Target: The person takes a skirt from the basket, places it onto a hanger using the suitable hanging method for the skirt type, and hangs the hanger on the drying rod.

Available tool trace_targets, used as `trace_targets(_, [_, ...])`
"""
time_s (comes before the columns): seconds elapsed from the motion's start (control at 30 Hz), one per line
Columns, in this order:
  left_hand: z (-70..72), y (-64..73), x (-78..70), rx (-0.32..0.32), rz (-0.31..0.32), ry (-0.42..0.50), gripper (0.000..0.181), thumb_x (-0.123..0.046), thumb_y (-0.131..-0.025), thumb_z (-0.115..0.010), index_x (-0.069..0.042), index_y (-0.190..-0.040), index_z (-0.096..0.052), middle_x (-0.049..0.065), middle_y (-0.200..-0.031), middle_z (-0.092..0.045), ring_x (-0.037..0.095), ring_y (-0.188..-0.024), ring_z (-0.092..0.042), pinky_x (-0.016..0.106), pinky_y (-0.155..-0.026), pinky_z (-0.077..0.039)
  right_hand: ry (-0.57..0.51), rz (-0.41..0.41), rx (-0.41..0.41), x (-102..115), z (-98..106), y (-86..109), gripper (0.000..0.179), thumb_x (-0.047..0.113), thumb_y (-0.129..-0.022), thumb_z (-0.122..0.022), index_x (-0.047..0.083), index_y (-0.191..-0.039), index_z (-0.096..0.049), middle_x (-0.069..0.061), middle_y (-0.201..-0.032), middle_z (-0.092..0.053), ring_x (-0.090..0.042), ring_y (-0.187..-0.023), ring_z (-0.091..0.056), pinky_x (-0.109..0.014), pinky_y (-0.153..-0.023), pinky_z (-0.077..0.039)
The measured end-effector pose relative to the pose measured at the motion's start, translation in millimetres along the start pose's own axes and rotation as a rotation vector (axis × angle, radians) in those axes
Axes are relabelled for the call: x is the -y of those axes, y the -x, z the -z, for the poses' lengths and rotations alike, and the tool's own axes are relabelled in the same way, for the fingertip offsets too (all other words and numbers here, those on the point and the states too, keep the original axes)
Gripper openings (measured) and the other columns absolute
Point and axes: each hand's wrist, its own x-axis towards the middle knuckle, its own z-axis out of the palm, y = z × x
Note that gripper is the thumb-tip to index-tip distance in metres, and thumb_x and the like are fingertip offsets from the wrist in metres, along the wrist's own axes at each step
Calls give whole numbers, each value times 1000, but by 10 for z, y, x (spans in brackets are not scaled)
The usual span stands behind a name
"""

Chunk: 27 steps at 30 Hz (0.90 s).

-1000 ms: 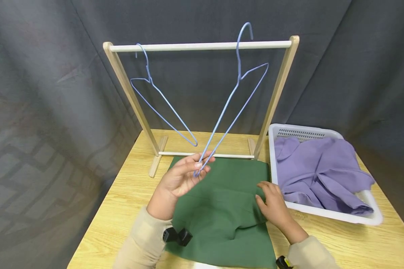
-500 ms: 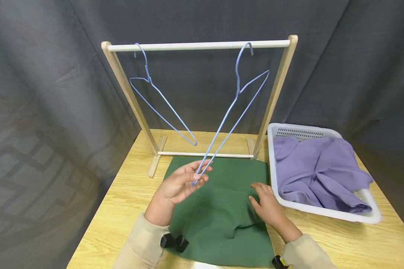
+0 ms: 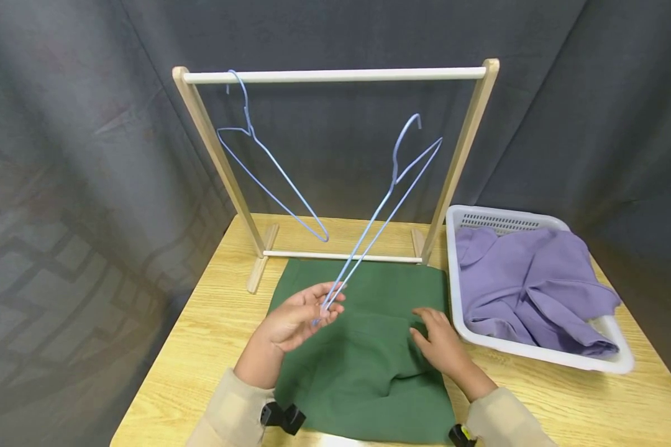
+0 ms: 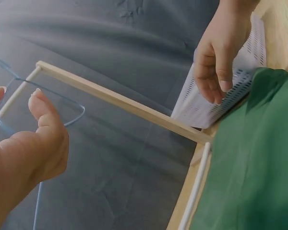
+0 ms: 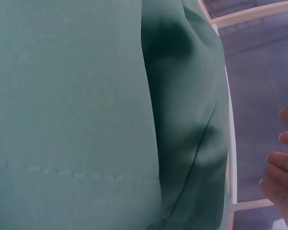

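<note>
A light blue wire hanger is pinched near one lower corner by my left hand; its hook tilts up and right, apart from the rack's top rail. In the left wrist view, the thumb and a finger of my left hand stand about the hanger. Loosely bent, my right hand is over the right edge of a green cloth garment on the table; contact cannot be told. The right wrist view is mostly filled by the green garment, with a stitched seam.
A wooden clothes rack stands behind the garment. Another blue hanger hangs at the left of its rail. To the right, a white basket holds purple cloth. The wooden table ends before a grey curtain.
My left hand has come down and slightly left with the hanger, whose hook has dropped from above the rail to below it. My right hand has shifted slightly left.
</note>
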Motion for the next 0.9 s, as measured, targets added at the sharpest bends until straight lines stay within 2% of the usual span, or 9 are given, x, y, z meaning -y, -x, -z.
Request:
trace_targets(0.4, [116, 157, 140, -64, 81, -32, 60, 9, -74, -43, 17, -126, -14, 10, -107, -40, 12, -94, -46, 17, -80, -39, -68, -54, 48, 23, -89, -35, 35, 12, -80, -59, -2, -111, -52, -16, -110, -51, -31, -102, -43, -45, -81, -37])
trace_targets(0.7, [233, 303, 169, -106, 125, -102, 63, 7, -74, -46, 15, -128, -15, 14, -112, -36, 16, -98, -43, 21, -85, -37, -78, -35, 51, 27, -143, -49, 35, 9, -78, -61, -4, -109, -52, -17, -109, -52, -32, -101, -44, -45, -82, -37])
trace_targets(0.9, [321, 388, 190, -132, 141, -104, 62, 9, -74, -42, 15, -128, -13, 15, -113, -34, 15, -98, -43, 20, -84, -38, -82, -19, 45, 35, -179, -83, 35, 9, -78, -62, -4, -109, -53, -16, -108, -52, -31, -101, -44, -44, -82, -37])
